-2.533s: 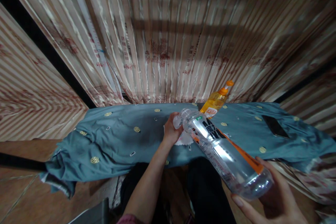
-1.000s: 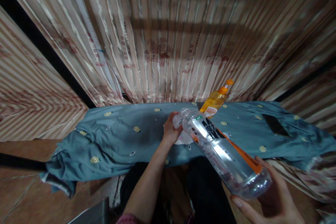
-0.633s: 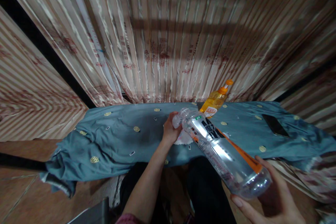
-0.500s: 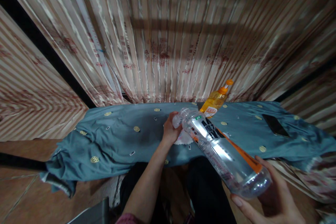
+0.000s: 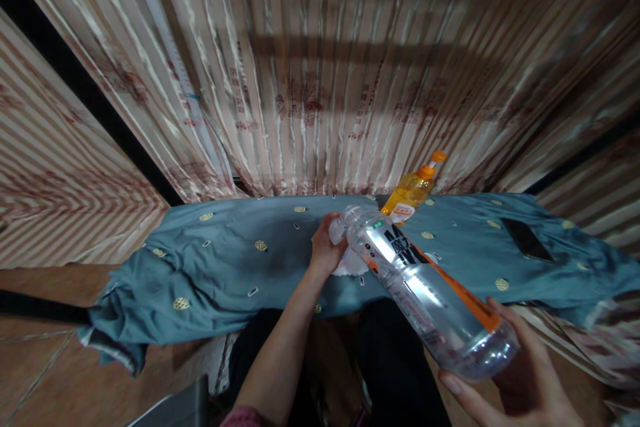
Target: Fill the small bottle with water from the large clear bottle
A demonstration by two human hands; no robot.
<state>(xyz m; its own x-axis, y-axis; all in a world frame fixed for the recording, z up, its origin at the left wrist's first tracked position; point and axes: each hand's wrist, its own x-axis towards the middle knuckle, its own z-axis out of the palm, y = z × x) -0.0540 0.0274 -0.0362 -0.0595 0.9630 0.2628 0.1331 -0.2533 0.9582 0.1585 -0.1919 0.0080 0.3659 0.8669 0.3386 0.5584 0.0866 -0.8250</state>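
A large clear plastic bottle (image 5: 425,290) with an orange and black label lies tilted across the view, its neck pointing away from me. My right hand (image 5: 520,383) cups its base from below at the lower right. My left hand (image 5: 325,247) is closed around the bottle's neck and cap end, over a white cloth or tissue (image 5: 350,265) lying on the blue sheet. Whether the cap is on is hidden by my fingers.
A blue patterned sheet (image 5: 225,260) covers the low table in front of me. An orange-yellow bottle with an orange cap (image 5: 413,190) stands at the back. A dark phone (image 5: 526,239) lies at the right. Striped curtains (image 5: 320,80) hang behind.
Hardly anything differs: both hands keep their hold on the clear bottle and only the view shifts very slightly.
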